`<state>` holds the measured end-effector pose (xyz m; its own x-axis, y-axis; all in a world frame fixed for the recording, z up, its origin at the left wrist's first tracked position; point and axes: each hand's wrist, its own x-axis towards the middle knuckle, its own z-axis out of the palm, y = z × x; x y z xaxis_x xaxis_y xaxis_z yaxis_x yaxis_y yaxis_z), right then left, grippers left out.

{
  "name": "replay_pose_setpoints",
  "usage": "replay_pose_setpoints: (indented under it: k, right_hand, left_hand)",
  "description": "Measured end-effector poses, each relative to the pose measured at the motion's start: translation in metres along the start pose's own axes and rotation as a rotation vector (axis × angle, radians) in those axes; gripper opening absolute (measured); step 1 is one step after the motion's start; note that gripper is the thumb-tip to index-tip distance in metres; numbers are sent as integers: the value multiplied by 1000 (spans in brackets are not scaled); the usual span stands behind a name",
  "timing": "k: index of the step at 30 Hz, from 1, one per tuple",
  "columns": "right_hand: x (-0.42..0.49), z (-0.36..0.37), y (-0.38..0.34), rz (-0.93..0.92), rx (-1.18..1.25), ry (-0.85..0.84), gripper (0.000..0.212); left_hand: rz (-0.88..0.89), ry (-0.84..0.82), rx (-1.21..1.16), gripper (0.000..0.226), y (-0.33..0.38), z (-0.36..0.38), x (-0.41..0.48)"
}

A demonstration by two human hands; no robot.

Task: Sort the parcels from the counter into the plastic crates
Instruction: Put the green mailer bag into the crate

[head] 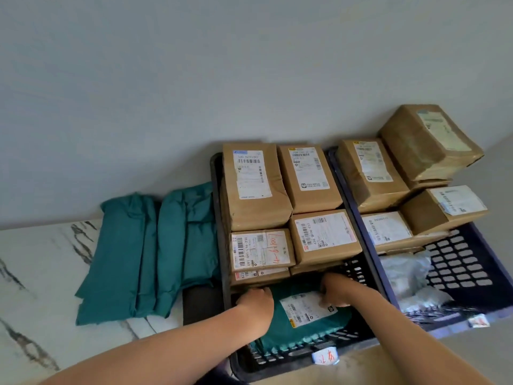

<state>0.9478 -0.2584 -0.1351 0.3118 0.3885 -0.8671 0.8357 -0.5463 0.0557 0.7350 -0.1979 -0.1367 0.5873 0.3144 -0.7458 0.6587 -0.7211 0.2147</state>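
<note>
The left hand (256,301) and the right hand (337,291) both reached into the near end of a black slotted plastic crate (277,366); between them lay a teal plastic mailer bag (305,327), its white shipping label (305,307) facing up. The left fingers (251,295) were curled down over the bag's far left edge; the right fingers (333,301) were curled onto its far right corner, beside the label; each hand gripped the bag, though the fingertips themselves were hidden. The bag rested inside the crate, its near edge against the crate's front wall.

Just beyond the fingers stood brown cardboard parcels (324,237) with white barcode labels, stacked in layers and filling the rest of the black crate; whether the fingers touched the lowest of them could not be told. To the right of the right fingers, just beside the black crate, sat a dark blue slotted plastic crate (458,273); it held more brown taped boxes (372,173) at its far end and a crumpled silver-grey bubble mailer (405,276) nearer. Well to the left of the left fingers, two more teal mailers (119,254) lay overlapping on the white marble-patterned tabletop (36,273); between them and the black crate sat a dark flat object (200,304) too dim to identify. A small white tag with red writing (324,358) hung on the black crate's front, nearer than both hands.
</note>
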Motion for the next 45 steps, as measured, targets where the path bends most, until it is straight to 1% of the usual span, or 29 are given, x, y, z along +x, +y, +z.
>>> replay_pose_setpoints:
  k: [2, 3, 4, 6, 7, 8, 9, 10, 11, 12, 14, 16, 18, 21, 23, 25, 27, 29, 31, 32, 34, 35, 36, 37, 39, 41, 43, 45]
  right_hand:
    - [15, 12, -7, -3, -33, 19, 41]
    - [23, 17, -11, -5, -42, 40, 38]
    - [29, 20, -14, -8, -45, 66, 36]
    - [40, 24, -22, -9, -46, 124, 35]
    - [44, 26, -24, -4, -43, 145, 36]
    - [46, 26, -26, -5, -51, 153, 37]
    - [45, 25, -27, -3, -72, 140, 38]
    - [42, 22, -28, 2, -103, 119, 39]
    - [39, 18, -28, 11, -142, 98, 41]
    - [34, 14, -29, 11, -192, 89, 45]
    - [23, 7, -30, 5, -310, 72, 60]
    - [17, 13, -32, -12, -381, 29, 68]
    - [18, 22, -34, -37, -369, -35, 72]
    - [25, 18, -38, -67, -342, -115, 83]
    - [30, 9, -45, -111, -411, -151, 90]
    - [36, 5, -52, -149, -508, -168, 92]
    - [38, 6, -53, -157, -529, -169, 93]
    - [35, 8, -50, -132, -468, -174, 93]
    - [29, 10, -47, -98, -385, -158, 85]
    - [25, 11, -45, -93, -348, -138, 76]
    - [15, 10, -39, -104, -239, -65, 49]
    - [7, 9, -35, -118, -162, -18, 36]
    - [-3, 8, -30, -141, -74, 31, 28]
    - [-17, 7, -25, -174, 32, 84, 26]
    - [-48, 9, -13, -249, 259, 212, 29]
    - [-79, 18, -2, -313, 481, 359, 26]
    - [-111, 31, 8, -387, 761, 523, 23]
    - [-143, 45, 13, -477, 1035, 690, 27]
  left_hand:
    - [39, -87, 98, 43, 3, 6, 12]
    - [67, -142, 156, 37, 3, 7, 18]
    - [94, -197, 216, 36, 3, 9, 24]
    - [88, -288, 300, 40, 6, 10, 32]
    - [69, -317, 319, 37, 9, 9, 35]
    - [38, -337, 333, 28, 14, 7, 37]
    - [7, -345, 347, 19, 19, 7, 39]
    - [-13, -324, 352, 17, 25, 5, 41]
    - [-1, -299, 350, 22, 29, 3, 43]
    - [36, -282, 343, 33, 32, 3, 46]
    - [114, -283, 330, 48, 35, 5, 52]
    - [120, -299, 350, 50, 33, 11, 56]
    - [88, -351, 355, 52, 28, 17, 61]
    - [115, -414, 360, 55, 28, 15, 62]
    - [114, -411, 400, 56, 35, 13, 61]
    - [79, -425, 387, 64, 39, 13, 59]
    - [62, -426, 372, 67, 39, 13, 60]
    - [72, -429, 391, 65, 36, 14, 58]
    - [98, -426, 439, 61, 33, 14, 55]
    - [121, -420, 453, 58, 31, 10, 53]
    - [161, -380, 472, 51, 26, -4, 47]
    - [184, -344, 447, 46, 23, -13, 42]
    - [204, -301, 387, 44, 20, -22, 35]
    - [224, -247, 300, 44, 17, -30, 27]
    - [289, -112, 82, 42, 13, -41, 7]
    - [369, 43, -179, 37, 9, -49, -16]
    - [434, 212, -454, 27, 13, -53, -45]
    - [513, 405, -748, 19, 22, -53, -73]
